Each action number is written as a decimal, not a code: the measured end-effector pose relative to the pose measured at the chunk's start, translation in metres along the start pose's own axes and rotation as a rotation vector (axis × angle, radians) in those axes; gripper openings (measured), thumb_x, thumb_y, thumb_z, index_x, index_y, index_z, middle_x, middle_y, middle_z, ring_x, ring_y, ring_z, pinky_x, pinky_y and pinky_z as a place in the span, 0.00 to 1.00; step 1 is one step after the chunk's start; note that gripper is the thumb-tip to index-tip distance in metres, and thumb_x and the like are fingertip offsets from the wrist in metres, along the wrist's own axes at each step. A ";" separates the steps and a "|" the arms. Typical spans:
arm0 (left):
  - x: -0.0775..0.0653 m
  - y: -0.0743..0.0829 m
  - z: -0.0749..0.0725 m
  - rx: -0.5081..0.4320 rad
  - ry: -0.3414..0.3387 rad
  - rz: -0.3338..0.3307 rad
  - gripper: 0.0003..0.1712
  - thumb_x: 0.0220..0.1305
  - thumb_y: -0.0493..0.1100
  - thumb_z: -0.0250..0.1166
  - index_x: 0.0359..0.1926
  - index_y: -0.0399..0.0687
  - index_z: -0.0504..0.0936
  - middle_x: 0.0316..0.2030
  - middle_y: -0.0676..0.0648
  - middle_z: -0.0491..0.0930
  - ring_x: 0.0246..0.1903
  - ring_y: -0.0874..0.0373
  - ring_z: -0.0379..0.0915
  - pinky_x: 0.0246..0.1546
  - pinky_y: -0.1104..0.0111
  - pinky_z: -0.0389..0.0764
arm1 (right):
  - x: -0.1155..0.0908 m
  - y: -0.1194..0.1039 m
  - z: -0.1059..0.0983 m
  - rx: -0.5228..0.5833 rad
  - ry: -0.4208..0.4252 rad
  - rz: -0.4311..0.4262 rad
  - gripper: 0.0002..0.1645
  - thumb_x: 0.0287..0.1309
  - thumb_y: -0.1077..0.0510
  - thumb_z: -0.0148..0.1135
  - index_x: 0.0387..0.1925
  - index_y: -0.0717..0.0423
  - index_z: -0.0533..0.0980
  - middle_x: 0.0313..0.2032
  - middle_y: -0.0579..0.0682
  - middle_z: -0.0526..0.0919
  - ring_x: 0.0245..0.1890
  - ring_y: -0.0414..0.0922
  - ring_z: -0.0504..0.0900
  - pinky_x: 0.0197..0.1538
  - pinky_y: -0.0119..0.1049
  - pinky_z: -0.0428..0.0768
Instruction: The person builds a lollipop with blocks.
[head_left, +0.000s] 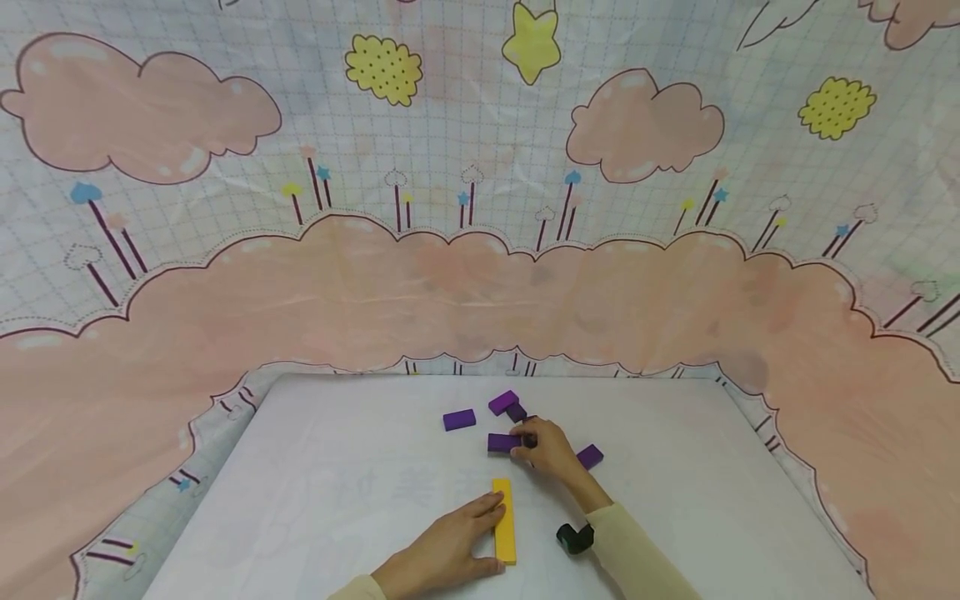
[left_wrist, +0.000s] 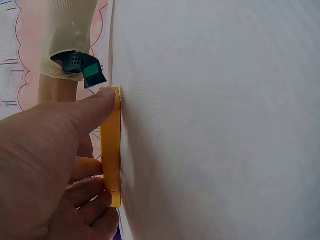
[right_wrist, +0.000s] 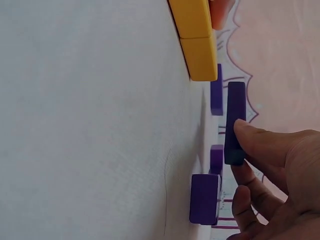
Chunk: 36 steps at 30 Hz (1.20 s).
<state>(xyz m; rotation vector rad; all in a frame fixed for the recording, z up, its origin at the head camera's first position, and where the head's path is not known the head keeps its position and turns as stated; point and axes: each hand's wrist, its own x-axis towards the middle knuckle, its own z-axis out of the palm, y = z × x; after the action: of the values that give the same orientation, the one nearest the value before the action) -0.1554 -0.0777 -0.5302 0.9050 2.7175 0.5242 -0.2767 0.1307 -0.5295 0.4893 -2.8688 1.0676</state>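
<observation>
Pinching purple block (head_left: 503, 443) in right hand (head_left: 551, 450), twelve o'clock; gripping yellow row (head_left: 507, 533) in left hand (head_left: 450, 546); perhaps risking buckling by oversqueezing.

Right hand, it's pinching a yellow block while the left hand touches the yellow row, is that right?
Not quite: the colour is wrong. The right hand is pinching a purple block, as the right wrist view shows. The left hand does touch the yellow row.
</observation>
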 end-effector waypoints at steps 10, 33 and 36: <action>0.001 -0.001 0.002 -0.019 0.006 -0.005 0.44 0.59 0.68 0.63 0.71 0.52 0.68 0.75 0.53 0.59 0.73 0.55 0.59 0.67 0.56 0.71 | -0.012 -0.002 -0.005 0.029 0.009 0.008 0.17 0.51 0.60 0.74 0.45 0.53 0.85 0.45 0.52 0.85 0.49 0.52 0.81 0.59 0.53 0.78; 0.000 0.000 -0.004 -0.020 0.003 0.000 0.44 0.58 0.68 0.64 0.70 0.51 0.68 0.74 0.53 0.60 0.72 0.55 0.60 0.66 0.57 0.73 | -0.035 -0.011 -0.009 0.057 -0.015 0.030 0.16 0.52 0.60 0.73 0.45 0.51 0.84 0.38 0.48 0.82 0.35 0.41 0.74 0.39 0.30 0.77; 0.000 -0.001 -0.004 -0.020 0.001 0.003 0.45 0.58 0.68 0.64 0.70 0.51 0.68 0.74 0.53 0.59 0.72 0.55 0.60 0.66 0.57 0.73 | -0.036 -0.012 -0.008 0.076 -0.023 0.027 0.16 0.52 0.60 0.73 0.45 0.51 0.84 0.36 0.46 0.81 0.34 0.40 0.74 0.36 0.26 0.76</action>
<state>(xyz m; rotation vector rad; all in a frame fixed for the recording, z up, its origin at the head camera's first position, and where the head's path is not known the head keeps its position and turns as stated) -0.1575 -0.0794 -0.5266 0.9040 2.7074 0.5515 -0.2395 0.1374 -0.5217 0.4712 -2.8715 1.1865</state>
